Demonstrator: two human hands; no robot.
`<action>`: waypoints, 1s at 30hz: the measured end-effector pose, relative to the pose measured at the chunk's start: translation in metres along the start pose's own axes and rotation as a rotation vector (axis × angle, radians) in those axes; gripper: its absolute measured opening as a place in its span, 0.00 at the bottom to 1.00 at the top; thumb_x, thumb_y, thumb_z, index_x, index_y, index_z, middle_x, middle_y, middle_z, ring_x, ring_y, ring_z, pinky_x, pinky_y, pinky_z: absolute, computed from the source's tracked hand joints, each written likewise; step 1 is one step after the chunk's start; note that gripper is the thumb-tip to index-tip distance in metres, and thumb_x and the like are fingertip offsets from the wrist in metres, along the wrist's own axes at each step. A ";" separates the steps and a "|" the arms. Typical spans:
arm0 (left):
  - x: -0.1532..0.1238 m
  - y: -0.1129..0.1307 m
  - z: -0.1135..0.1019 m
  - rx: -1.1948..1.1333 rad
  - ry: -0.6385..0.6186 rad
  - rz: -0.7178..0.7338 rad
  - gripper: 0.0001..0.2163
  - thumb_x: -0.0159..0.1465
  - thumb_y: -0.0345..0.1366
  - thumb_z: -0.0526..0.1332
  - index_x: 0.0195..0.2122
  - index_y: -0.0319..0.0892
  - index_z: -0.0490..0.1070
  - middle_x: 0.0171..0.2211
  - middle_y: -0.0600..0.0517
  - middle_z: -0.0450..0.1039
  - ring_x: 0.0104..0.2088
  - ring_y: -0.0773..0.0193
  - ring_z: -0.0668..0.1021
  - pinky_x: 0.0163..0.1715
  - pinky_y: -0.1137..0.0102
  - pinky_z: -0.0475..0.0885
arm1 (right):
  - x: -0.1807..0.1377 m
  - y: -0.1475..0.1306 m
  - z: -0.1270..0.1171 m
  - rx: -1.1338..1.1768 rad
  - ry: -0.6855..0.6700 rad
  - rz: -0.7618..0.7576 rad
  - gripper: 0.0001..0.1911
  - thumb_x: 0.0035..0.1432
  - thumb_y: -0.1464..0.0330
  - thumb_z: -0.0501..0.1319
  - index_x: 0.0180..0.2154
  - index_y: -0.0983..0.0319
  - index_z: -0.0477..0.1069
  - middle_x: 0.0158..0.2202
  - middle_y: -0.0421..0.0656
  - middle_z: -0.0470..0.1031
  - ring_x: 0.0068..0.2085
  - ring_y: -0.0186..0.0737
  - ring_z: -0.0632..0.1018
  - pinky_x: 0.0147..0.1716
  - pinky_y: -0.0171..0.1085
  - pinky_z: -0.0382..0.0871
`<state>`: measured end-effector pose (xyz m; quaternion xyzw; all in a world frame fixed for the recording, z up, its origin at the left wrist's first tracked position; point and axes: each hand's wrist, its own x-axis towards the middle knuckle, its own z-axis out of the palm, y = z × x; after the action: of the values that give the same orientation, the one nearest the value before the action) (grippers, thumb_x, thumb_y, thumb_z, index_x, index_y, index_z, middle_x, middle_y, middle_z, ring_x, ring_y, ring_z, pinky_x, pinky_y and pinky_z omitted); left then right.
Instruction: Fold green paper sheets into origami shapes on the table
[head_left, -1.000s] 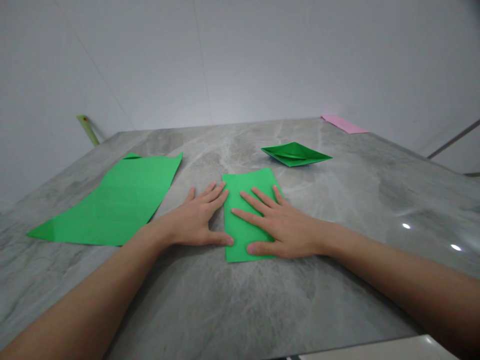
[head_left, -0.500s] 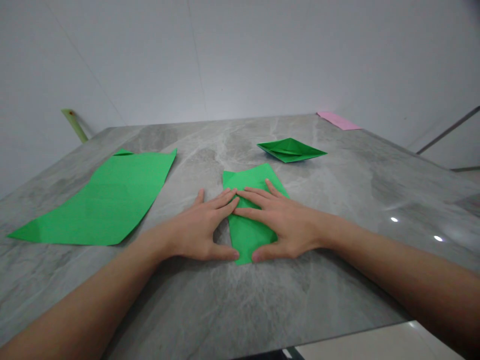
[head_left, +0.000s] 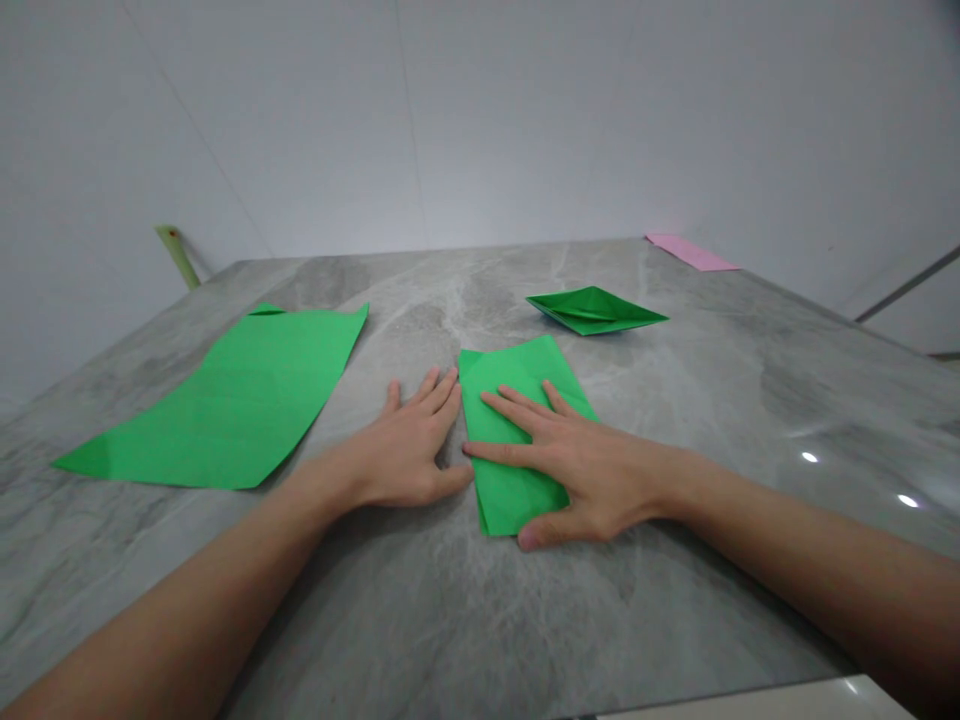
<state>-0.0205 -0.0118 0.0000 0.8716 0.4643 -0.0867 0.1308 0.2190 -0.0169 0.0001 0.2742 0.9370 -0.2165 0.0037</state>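
Note:
A folded sheet of green paper point(head_left: 517, 505) lies flat on the grey marbled table in front of me, its layers slightly apart at the near left corner. My right hand point(head_left: 562, 455) rests on it with the fingers spread, the palm covering its right side. Just left of the paper, my left hand point(head_left: 412, 445) lies on the table, fingers stretched out, the fingertips and thumb at the paper's left edge. Neither hand grips anything.
A larger green sheet point(head_left: 225, 400) with curled corners lies at the left. Beyond my right hand sits a folded green paper boat point(head_left: 596, 312). Pink paper point(head_left: 694, 252) lies at the far right table edge by the wall. A pale green strip point(head_left: 178, 255) stands at the far left.
My left hand has slid left off the folded green paper to its edge. My right hand stays on the paper, slightly nearer me. The whole view has shifted a little.

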 end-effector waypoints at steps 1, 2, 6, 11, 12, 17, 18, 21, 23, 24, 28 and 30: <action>0.000 0.001 0.000 0.005 -0.010 -0.004 0.46 0.62 0.53 0.54 0.70 0.30 0.33 0.70 0.37 0.24 0.70 0.44 0.35 0.63 0.38 0.37 | 0.000 -0.001 0.000 0.002 0.003 0.005 0.44 0.55 0.45 0.62 0.68 0.50 0.51 0.73 0.54 0.33 0.70 0.70 0.38 0.58 0.74 0.27; 0.000 0.002 0.000 0.008 -0.019 -0.007 0.47 0.61 0.54 0.54 0.70 0.29 0.32 0.70 0.37 0.23 0.70 0.43 0.35 0.63 0.39 0.37 | 0.001 -0.001 0.001 0.004 0.006 0.011 0.44 0.55 0.44 0.61 0.68 0.49 0.52 0.73 0.54 0.33 0.70 0.70 0.38 0.58 0.75 0.28; -0.001 0.002 -0.002 0.004 -0.040 -0.002 0.49 0.61 0.58 0.54 0.70 0.29 0.31 0.69 0.36 0.22 0.70 0.43 0.34 0.63 0.39 0.36 | 0.001 -0.002 0.002 -0.002 0.024 0.024 0.44 0.55 0.43 0.60 0.68 0.49 0.51 0.72 0.54 0.35 0.69 0.71 0.39 0.58 0.76 0.28; -0.002 0.000 -0.005 -0.002 -0.053 0.016 0.49 0.62 0.60 0.53 0.71 0.31 0.31 0.69 0.35 0.21 0.70 0.43 0.35 0.63 0.39 0.36 | 0.001 -0.002 0.003 -0.007 0.038 0.009 0.48 0.52 0.46 0.65 0.68 0.51 0.52 0.72 0.54 0.36 0.69 0.72 0.40 0.59 0.74 0.28; -0.002 0.000 -0.005 -0.001 -0.054 0.014 0.49 0.62 0.60 0.53 0.71 0.31 0.31 0.69 0.35 0.22 0.70 0.43 0.35 0.63 0.39 0.36 | 0.001 -0.002 0.002 -0.009 0.035 0.002 0.48 0.51 0.46 0.66 0.68 0.51 0.52 0.72 0.54 0.37 0.69 0.72 0.41 0.59 0.74 0.28; -0.002 -0.001 -0.004 -0.008 -0.054 0.016 0.49 0.62 0.60 0.53 0.71 0.32 0.30 0.70 0.36 0.21 0.70 0.43 0.34 0.63 0.40 0.36 | 0.003 -0.003 0.003 -0.014 0.054 0.010 0.46 0.53 0.45 0.63 0.68 0.52 0.53 0.72 0.54 0.39 0.69 0.72 0.42 0.60 0.74 0.31; -0.002 -0.001 -0.004 -0.010 -0.053 0.018 0.49 0.62 0.59 0.53 0.71 0.32 0.30 0.70 0.37 0.21 0.70 0.43 0.34 0.63 0.40 0.36 | 0.004 -0.002 0.004 -0.017 0.058 0.015 0.45 0.54 0.45 0.63 0.68 0.52 0.52 0.72 0.54 0.39 0.69 0.72 0.42 0.60 0.74 0.31; -0.003 0.000 -0.004 -0.009 -0.052 0.017 0.48 0.62 0.59 0.54 0.71 0.32 0.30 0.70 0.37 0.21 0.70 0.44 0.34 0.63 0.40 0.36 | 0.005 -0.001 0.006 -0.034 0.063 0.034 0.46 0.55 0.45 0.61 0.68 0.54 0.51 0.72 0.56 0.39 0.69 0.71 0.42 0.60 0.74 0.32; -0.003 -0.001 -0.003 -0.007 -0.051 0.016 0.48 0.62 0.59 0.54 0.71 0.32 0.31 0.70 0.37 0.22 0.70 0.45 0.34 0.64 0.40 0.36 | 0.006 -0.001 0.007 -0.038 0.068 0.047 0.46 0.56 0.44 0.60 0.69 0.55 0.50 0.72 0.57 0.40 0.69 0.70 0.42 0.60 0.74 0.32; -0.003 -0.001 -0.003 -0.006 -0.049 0.017 0.48 0.62 0.59 0.54 0.71 0.32 0.31 0.70 0.37 0.22 0.70 0.45 0.34 0.64 0.40 0.36 | 0.007 0.000 0.008 -0.037 0.074 0.052 0.46 0.56 0.44 0.60 0.69 0.56 0.50 0.72 0.57 0.40 0.70 0.69 0.42 0.60 0.74 0.32; -0.002 -0.002 -0.002 -0.006 -0.044 0.022 0.49 0.61 0.59 0.54 0.71 0.32 0.31 0.70 0.37 0.22 0.70 0.45 0.35 0.64 0.40 0.36 | 0.008 0.001 0.009 -0.038 0.091 0.056 0.46 0.56 0.43 0.59 0.69 0.56 0.50 0.71 0.57 0.40 0.70 0.69 0.42 0.60 0.73 0.32; -0.002 -0.002 -0.002 -0.007 -0.043 0.023 0.49 0.61 0.59 0.54 0.71 0.32 0.31 0.70 0.37 0.23 0.70 0.44 0.35 0.63 0.40 0.36 | 0.008 0.001 0.009 -0.040 0.091 0.058 0.46 0.56 0.44 0.59 0.69 0.57 0.50 0.71 0.57 0.40 0.70 0.69 0.42 0.60 0.73 0.32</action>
<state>-0.0231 -0.0114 0.0020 0.8744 0.4517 -0.1023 0.1449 0.2113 -0.0159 -0.0096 0.3108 0.9320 -0.1845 -0.0273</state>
